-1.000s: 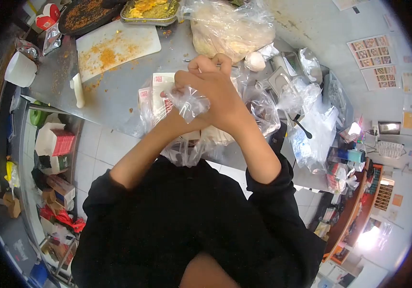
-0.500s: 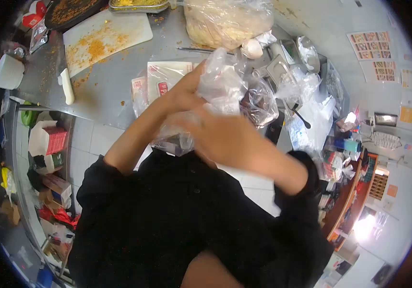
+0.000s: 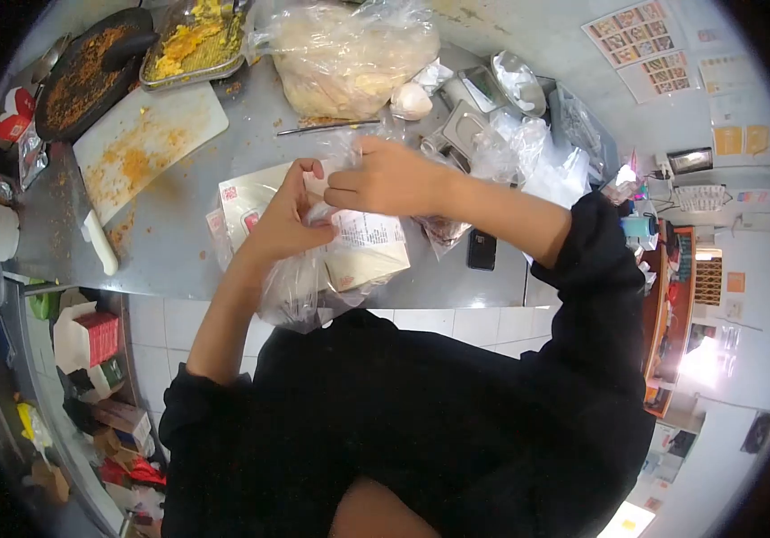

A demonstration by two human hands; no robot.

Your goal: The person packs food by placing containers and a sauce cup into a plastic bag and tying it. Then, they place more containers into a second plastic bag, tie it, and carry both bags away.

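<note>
In the head view, pale cardboard food boxes [image 3: 367, 260] sit inside a clear plastic bag [image 3: 291, 291] at the counter's front edge. A printed receipt [image 3: 374, 228] shows on the right-hand part. My left hand [image 3: 288, 220] is closed on the bag's gathered plastic, thumb towards the right and fingers curled above. Just to its right, my right hand [image 3: 389, 179] makes a fist on the same plastic above the boxes. Loose film pokes out behind its knuckles. The exact pinch points are partly hidden by the fingers.
Behind the hands lie a thin metal rod [image 3: 329, 127] and a big bag of pale food [image 3: 349, 67]. Leftward are a crumb-covered cutting board [image 3: 201, 121], a white-handled knife [image 3: 100, 244], a dark mortar [image 3: 62, 108] and a metal tray [image 3: 192, 79]. A phone [image 3: 482, 250] lies right.
The view has shifted. My hands, crossed and blurred before, now meet above the boxes, both closed on the bag's plastic. More of the boxes and the receipt shows, and the phone has come into sight.
</note>
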